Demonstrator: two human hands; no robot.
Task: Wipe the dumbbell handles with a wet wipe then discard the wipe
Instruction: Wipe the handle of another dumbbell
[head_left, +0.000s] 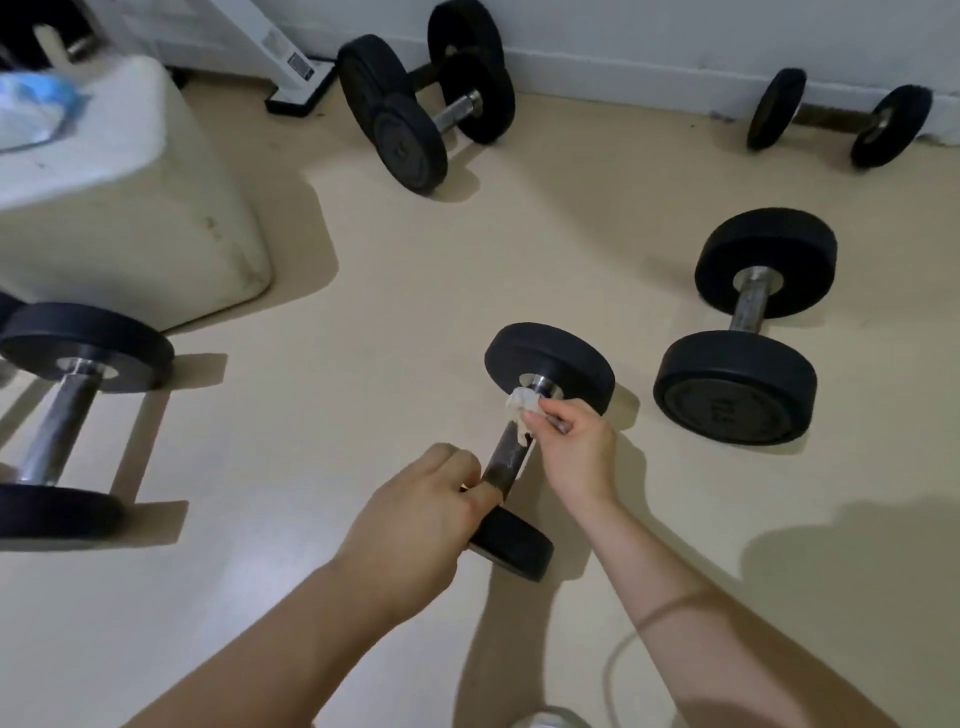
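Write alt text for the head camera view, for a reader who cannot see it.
A person's right hand pinches a white wet wipe against the metal handle of a small black dumbbell lying on a beige floor, while the left hand grips the handle's near end. Several other dumbbells lie around it.

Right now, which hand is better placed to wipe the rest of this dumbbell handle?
Right. The right hand pinches the wet wipe against the dumbbell handle near its far end. The left hand holds the near end, probably steadying it.
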